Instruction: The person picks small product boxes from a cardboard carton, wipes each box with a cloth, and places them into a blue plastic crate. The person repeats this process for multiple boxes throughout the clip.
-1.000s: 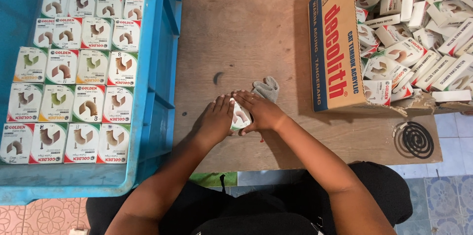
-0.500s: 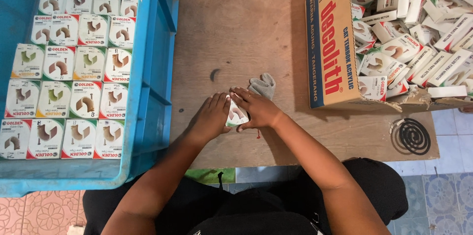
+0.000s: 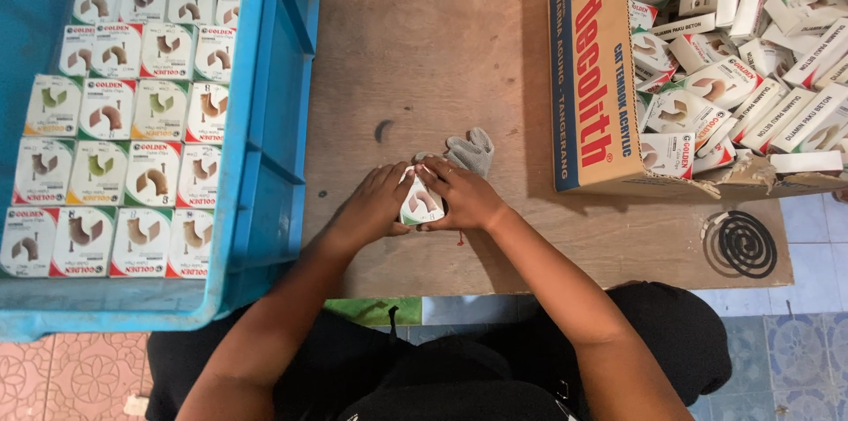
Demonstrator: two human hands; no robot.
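Both hands stay clamped on one small white carton (image 3: 422,202) at the tabletop (image 3: 424,41) near edge — left hand (image 3: 375,204) and right hand (image 3: 464,196) pinching its sides, barely shifted since a second ago — filled blue crate (image 3: 265,147) left, cardboard box (image 3: 587,85) right.

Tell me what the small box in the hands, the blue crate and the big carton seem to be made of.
Small box: thin printed card, slightly glossy, with folded edges.
Blue crate: moulded plastic, smooth, ribbed wall.
Big carton: brown corrugated cardboard, matte, judging by its torn, frayed flap.
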